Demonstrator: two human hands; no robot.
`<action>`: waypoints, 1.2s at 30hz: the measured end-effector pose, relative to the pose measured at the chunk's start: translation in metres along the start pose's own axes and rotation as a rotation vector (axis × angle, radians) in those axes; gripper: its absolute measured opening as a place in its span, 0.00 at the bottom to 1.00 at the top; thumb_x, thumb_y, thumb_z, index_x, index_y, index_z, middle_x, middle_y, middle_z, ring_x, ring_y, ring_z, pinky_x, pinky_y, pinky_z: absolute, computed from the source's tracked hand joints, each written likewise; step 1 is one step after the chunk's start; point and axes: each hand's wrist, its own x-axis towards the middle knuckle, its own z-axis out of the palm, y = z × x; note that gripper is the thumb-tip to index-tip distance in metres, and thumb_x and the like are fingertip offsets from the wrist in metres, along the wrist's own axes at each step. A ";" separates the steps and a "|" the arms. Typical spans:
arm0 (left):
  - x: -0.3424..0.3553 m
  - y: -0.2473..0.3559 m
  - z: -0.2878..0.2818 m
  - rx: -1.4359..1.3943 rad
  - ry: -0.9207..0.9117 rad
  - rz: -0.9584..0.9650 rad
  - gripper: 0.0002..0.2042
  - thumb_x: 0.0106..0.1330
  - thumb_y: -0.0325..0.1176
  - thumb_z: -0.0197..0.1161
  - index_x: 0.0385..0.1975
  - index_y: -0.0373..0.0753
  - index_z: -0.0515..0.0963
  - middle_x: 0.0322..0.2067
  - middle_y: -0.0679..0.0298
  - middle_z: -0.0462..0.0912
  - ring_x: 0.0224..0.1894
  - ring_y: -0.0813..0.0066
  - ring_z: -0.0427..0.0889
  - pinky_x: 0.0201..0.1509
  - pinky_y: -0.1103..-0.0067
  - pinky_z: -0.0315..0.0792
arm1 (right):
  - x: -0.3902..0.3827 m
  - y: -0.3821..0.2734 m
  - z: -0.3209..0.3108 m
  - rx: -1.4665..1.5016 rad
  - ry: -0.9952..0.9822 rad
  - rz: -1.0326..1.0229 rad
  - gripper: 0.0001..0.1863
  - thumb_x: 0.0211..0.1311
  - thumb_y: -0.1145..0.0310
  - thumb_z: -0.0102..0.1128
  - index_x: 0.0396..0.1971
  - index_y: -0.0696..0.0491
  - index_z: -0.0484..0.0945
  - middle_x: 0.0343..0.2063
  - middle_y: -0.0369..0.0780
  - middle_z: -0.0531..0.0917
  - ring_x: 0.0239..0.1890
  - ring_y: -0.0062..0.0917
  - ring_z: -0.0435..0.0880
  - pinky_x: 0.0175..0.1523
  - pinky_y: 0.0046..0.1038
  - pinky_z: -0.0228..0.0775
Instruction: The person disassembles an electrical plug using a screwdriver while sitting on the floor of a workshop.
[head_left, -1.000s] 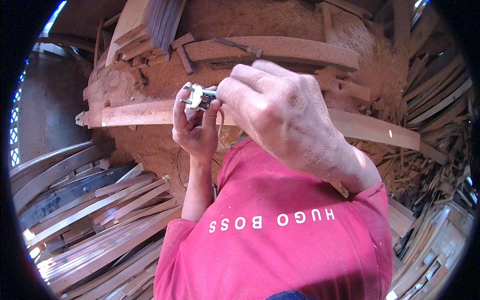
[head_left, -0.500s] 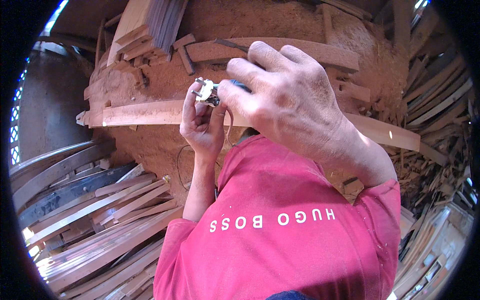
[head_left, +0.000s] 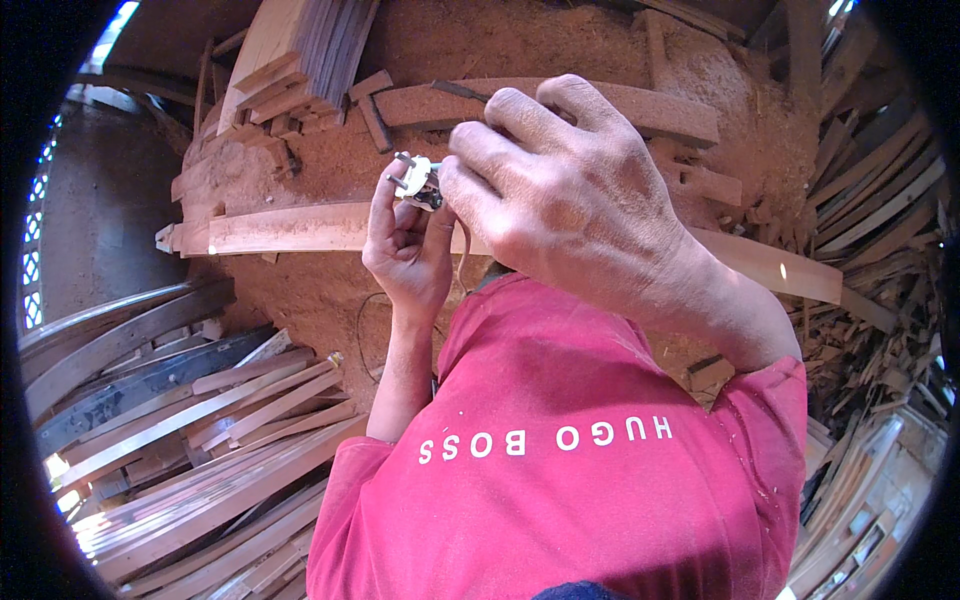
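Observation:
My left hand (head_left: pixel 408 262) pinches a white two-pin electrical plug (head_left: pixel 412 178) between thumb and fingers, its metal pins pointing left. Part of the plug's dark inside shows on its lower right side. A thin brown cord (head_left: pixel 464 258) hangs beside the left thumb. Over the plug's right side, my right hand (head_left: pixel 580 200) has its thumb and index finger closed on a slim blue-green tool, apparently a screwdriver (head_left: pixel 435 165). Only a sliver of it shows at the plug; the rest is hidden behind the fingers. Sawdust coats the right hand.
A long pale plank (head_left: pixel 290 228) lies across the sawdust-covered ground (head_left: pixel 300 295) behind the hands. Stacked boards (head_left: pixel 300 60) stand at the far left. Curved timber pieces (head_left: pixel 200 420) pile up at the near left, and wood scraps (head_left: pixel 870 330) heap along the right.
My right hand has tilted and shifted slightly, and the blue part of the screwdriver between its fingers has gone out of sight. The left hand and plug have moved slightly right.

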 end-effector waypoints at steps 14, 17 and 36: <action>0.011 0.007 -0.008 -0.502 -0.112 -0.238 0.27 0.65 0.27 0.63 0.62 0.30 0.60 0.40 0.47 0.83 0.38 0.60 0.86 0.40 0.74 0.84 | -0.012 0.009 0.013 0.529 0.209 0.435 0.10 0.45 0.72 0.69 0.30 0.53 0.82 0.27 0.38 0.77 0.29 0.32 0.81 0.33 0.32 0.74; 0.013 0.005 -0.008 -0.706 -0.139 -0.265 0.27 0.66 0.27 0.63 0.62 0.30 0.61 0.39 0.48 0.83 0.37 0.61 0.87 0.39 0.73 0.84 | -0.014 0.001 0.035 0.887 0.243 0.622 0.07 0.50 0.70 0.69 0.31 0.52 0.84 0.28 0.41 0.81 0.30 0.36 0.83 0.35 0.33 0.76; 0.007 0.007 0.003 -0.403 -0.011 -0.177 0.32 0.60 0.23 0.69 0.63 0.30 0.61 0.44 0.54 0.83 0.44 0.75 0.83 0.47 0.84 0.76 | -0.006 -0.010 0.057 0.849 0.182 0.681 0.10 0.48 0.70 0.69 0.31 0.58 0.83 0.25 0.40 0.81 0.28 0.23 0.82 0.34 0.25 0.74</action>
